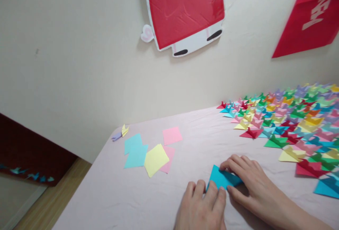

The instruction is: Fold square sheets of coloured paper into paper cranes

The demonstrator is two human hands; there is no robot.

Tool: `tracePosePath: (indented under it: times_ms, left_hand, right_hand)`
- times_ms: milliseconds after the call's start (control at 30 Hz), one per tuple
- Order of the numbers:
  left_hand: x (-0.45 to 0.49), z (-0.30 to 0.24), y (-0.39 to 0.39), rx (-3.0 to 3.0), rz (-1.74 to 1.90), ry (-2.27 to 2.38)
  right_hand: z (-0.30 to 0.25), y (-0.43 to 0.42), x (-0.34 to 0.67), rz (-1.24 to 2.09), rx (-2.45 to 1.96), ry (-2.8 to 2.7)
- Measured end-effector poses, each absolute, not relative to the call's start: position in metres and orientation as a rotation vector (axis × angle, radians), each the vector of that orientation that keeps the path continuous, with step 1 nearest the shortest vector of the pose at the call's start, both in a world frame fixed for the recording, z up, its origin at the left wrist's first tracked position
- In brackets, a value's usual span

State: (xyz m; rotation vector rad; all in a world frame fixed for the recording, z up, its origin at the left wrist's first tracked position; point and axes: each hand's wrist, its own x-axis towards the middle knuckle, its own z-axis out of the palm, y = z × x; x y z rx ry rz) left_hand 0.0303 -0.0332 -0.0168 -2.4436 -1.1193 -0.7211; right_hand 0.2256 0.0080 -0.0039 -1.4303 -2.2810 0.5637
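One blue sheet (218, 177) — left hand (200, 205), right hand (251, 182) touching it.

One head cam, facing forward and down: left hand (201, 207) and right hand (253, 180) close (low in frame), pale cloth (106, 187) running back to wall (92, 46).

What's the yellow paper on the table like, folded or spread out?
Spread out: the yellow paper lies flat, with all four corners showing.

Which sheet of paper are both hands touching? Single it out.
The deep blue paper, with the left hand and right hand on it; the light blue squares, yellow paper and pink squares lie untouched, farther left.
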Motion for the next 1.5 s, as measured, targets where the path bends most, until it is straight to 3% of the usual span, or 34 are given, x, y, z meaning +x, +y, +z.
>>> tracePosePath:
  times_ms: [700,1033,1233,1500]
  left_hand:
    - [-0.01,-0.043,-0.052,-2.407,-0.6,-1.238]
    - [0.014,-0.036,-0.046,-2.653,-0.675,-1.594]
    - [0.021,-0.03,-0.034,-2.602,-0.818,-1.23]
    - [0.008,-0.027,-0.026,-2.544,-0.514,-1.084]
  right_hand:
    - [0.001,0.022,0.253,0.986,-1.273,-2.011]
    - [0.01,0.011,0.23,0.651,-1.244,-2.287]
    - [0.006,0.016,0.223,0.489,-1.075,-2.417]
    - [0.011,0.05,0.222,0.184,-0.903,-2.484]
